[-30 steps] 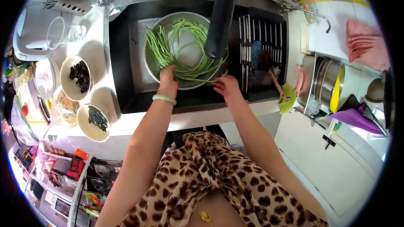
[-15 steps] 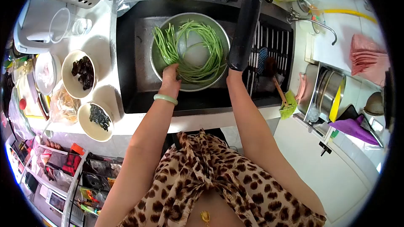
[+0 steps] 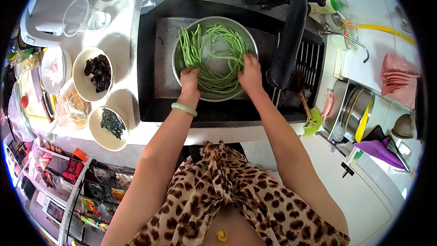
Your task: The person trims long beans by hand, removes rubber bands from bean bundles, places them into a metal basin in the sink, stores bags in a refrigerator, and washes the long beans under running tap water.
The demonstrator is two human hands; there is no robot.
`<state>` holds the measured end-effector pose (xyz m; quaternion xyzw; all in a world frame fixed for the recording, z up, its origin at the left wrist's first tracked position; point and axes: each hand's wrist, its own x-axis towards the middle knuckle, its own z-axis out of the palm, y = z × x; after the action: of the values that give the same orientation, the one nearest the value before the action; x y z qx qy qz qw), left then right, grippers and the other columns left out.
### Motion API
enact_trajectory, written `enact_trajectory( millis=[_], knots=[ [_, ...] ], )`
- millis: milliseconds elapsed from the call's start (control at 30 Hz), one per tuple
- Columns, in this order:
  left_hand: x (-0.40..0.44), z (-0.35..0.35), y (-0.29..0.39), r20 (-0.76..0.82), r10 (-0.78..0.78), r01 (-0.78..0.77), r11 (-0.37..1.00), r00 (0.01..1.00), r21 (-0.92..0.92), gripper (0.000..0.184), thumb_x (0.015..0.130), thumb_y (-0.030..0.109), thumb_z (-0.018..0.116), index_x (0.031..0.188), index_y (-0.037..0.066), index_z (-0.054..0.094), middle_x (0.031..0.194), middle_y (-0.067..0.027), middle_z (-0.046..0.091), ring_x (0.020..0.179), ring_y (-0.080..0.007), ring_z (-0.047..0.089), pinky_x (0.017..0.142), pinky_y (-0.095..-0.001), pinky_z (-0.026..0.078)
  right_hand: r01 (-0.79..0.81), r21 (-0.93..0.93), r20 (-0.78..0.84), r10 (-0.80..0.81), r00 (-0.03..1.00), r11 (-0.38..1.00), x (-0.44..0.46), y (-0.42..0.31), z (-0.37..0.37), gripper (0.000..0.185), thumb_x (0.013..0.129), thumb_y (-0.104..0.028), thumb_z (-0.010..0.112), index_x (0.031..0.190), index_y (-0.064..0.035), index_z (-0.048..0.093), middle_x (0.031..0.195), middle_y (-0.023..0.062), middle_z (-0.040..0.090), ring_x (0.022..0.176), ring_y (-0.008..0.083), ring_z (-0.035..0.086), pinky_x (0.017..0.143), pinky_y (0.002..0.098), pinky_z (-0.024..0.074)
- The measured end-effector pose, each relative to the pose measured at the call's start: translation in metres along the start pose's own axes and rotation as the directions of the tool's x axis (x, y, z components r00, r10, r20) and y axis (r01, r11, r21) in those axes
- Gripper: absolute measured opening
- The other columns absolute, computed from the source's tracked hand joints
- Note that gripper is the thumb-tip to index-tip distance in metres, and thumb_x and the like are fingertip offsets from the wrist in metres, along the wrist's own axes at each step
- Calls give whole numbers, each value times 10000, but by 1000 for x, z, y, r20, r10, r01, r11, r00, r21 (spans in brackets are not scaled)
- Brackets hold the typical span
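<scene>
A round metal basin [image 3: 176,66] stands in the black sink [image 3: 150,105], holding long green beans [image 3: 221,85] coiled in a ring, with some water in the middle. My left hand [image 3: 189,81], a pale green bangle on its wrist, reaches over the basin's near left side, its fingers closed around beans. At the right side of the basin my right hand [image 3: 250,75] has its fingers curled over the beans by the wall. Just right of that hand hangs the black faucet [image 3: 291,36].
Left on the counter are a bowl of dark fungus [image 3: 98,73], a bowl of dark green strips [image 3: 112,124], a plastic bag [image 3: 73,108] and a clear cup [image 3: 76,17]. A slatted rack [image 3: 311,64] with a wooden-handled brush [image 3: 306,105] occupies the sink's right side.
My right hand has come from behind the faucet's end to the beans in the basin. The faucet sits farther right of the basin. My left hand stays at the basin's left side.
</scene>
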<state>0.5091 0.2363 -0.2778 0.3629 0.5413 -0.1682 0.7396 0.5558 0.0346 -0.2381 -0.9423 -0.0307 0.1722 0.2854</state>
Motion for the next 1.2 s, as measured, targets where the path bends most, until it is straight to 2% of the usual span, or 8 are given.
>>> enact_trajectory(
  millis=[133,267,533,667,733,800,967,1200],
  knots=[
    [-8,21,15,-190,285,-268,957,939,111,553,801,49,648,1291,-46,411,1220,-167,522,1080,-263,525,930,-349,404,206,-157,-189,-234,954,966,48,5,3,578,779,-74,665,1306,-8,437,1287,231,477,1199,396,456,992,427,401],
    [22,36,14,-121,313,-300,947,942,117,514,790,39,671,1250,-42,456,1167,-151,562,1036,-257,551,910,-346,415,-211,12,-128,210,969,977,67,14,73,629,795,-205,690,1324,7,425,1267,243,493,1181,372,482,983,407,392],
    [12,32,40,134,242,-263,948,961,177,462,831,190,676,1188,-50,508,1006,-171,629,902,-271,612,789,-377,479,-195,242,427,76,901,951,64,-10,28,516,878,-222,613,1325,-36,433,1239,195,531,1129,324,525,946,366,411],
    [55,14,1,58,614,-496,575,787,651,430,834,172,674,1142,-71,498,1021,-236,618,919,-343,618,781,-401,484,-233,156,-218,264,940,960,47,5,65,589,864,-238,625,1345,2,384,1251,235,471,1166,351,471,933,434,405],
    [56,34,-13,68,548,-538,778,834,325,441,822,183,684,1145,-50,494,1079,-269,591,980,-423,588,852,-449,457,-210,-119,-72,202,977,971,39,-5,95,567,826,-179,654,1294,29,410,1242,249,467,1153,368,473,918,456,409],
    [64,43,-9,71,281,-246,660,957,710,409,847,163,652,1161,-44,491,1072,-234,602,978,-372,595,867,-420,449,-237,-73,309,248,918,969,48,1,107,561,795,-148,683,1266,23,430,1195,238,511,1096,366,516,899,451,425],
    [17,24,30,71,448,-453,876,891,165,342,848,143,632,1113,-25,497,1050,-216,596,992,-373,582,873,-448,442,-129,282,6,133,991,951,49,32,65,609,758,-88,705,1294,-11,426,1174,232,532,1082,359,534,908,443,433],
    [41,25,13,48,392,-345,739,919,578,382,817,116,611,1149,-5,464,1102,-262,579,1040,-426,555,908,-469,420,-212,184,200,174,964,960,39,12,53,709,786,-133,681,1391,-28,328,1357,251,398,1254,389,392,1027,437,349]
  ],
)
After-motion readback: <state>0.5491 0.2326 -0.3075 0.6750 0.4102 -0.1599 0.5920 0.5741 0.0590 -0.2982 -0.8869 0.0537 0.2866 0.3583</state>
